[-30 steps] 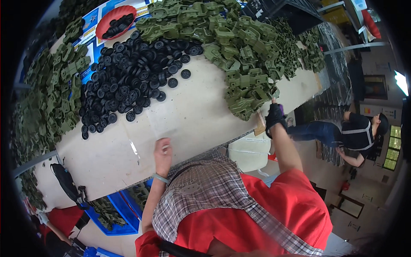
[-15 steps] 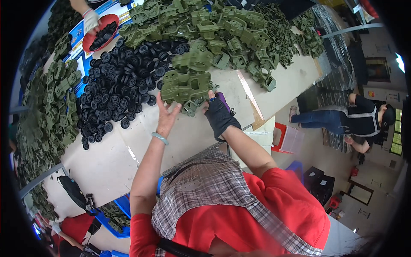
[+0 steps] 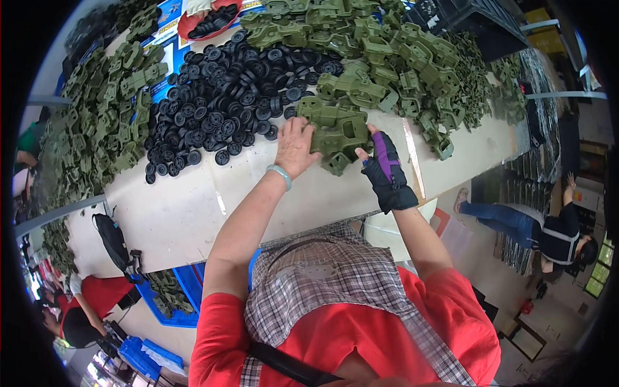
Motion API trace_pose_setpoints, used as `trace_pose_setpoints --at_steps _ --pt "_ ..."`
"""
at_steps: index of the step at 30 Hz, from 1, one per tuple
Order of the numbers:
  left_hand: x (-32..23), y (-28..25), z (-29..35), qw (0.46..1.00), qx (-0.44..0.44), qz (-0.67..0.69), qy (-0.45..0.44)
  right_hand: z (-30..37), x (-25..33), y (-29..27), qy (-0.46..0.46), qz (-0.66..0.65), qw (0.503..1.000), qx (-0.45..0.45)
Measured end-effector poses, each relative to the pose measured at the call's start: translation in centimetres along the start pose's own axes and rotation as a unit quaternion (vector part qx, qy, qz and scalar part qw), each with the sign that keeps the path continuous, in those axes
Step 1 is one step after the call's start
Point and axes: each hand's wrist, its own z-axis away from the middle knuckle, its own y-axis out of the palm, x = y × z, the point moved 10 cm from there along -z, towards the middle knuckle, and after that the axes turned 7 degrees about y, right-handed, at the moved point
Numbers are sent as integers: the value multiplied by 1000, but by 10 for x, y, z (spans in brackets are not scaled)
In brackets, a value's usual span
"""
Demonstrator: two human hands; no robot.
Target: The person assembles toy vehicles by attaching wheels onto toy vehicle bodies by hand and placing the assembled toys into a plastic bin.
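A green plastic toy vehicle body [image 3: 343,129] lies at the near edge of the pile, held at both ends. My bare left hand [image 3: 294,149], with a pale bangle at the wrist, closes on its left end, thumb at the near side. The fingertips are partly hidden beside the wheels. My right hand [image 3: 387,169], in a black and purple fingerless glove, grips the right end between thumb and finger. Another green part [image 3: 336,162] sits just below the body. Many loose black toy wheels [image 3: 219,106] are heaped to the left of my hands.
Green vehicle bodies [image 3: 412,58] pile up at the back right, and more green parts [image 3: 103,109] at the left. A co-worker's gloved hand [image 3: 198,6] reaches a red bowl [image 3: 187,29] of wheels. A black bag [image 3: 111,238] hangs at the table's [image 3: 167,222] front edge.
The view has shifted, so the table contents sit further right. My left hand has turned, with its fingers now closer together at the body's left end. The co-worker's hand remains at the red bowl.
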Motion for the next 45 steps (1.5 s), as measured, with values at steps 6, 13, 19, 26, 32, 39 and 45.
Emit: trace_pose_setpoints --at_steps 6,13,19,26,32,39,45 --pt "-2 0 33 991 -62 115 3 -18 41 0 9 -41 999 28" --pt "46 10 191 812 -52 520 -258 2 119 32 -47 -99 982 154" --pt "124 29 337 713 -185 563 -375 -11 138 150 -83 -109 967 214" --pt "160 10 373 812 -244 383 -367 -47 150 235 -109 48 981 152" --pt "123 -67 335 920 -287 28 -266 -54 152 245 -163 85 976 119" --pt "131 -9 291 931 -63 85 -348 -27 181 212 -287 82 946 125" --pt "84 0 274 927 -12 83 -366 66 161 206 -298 82 892 329"
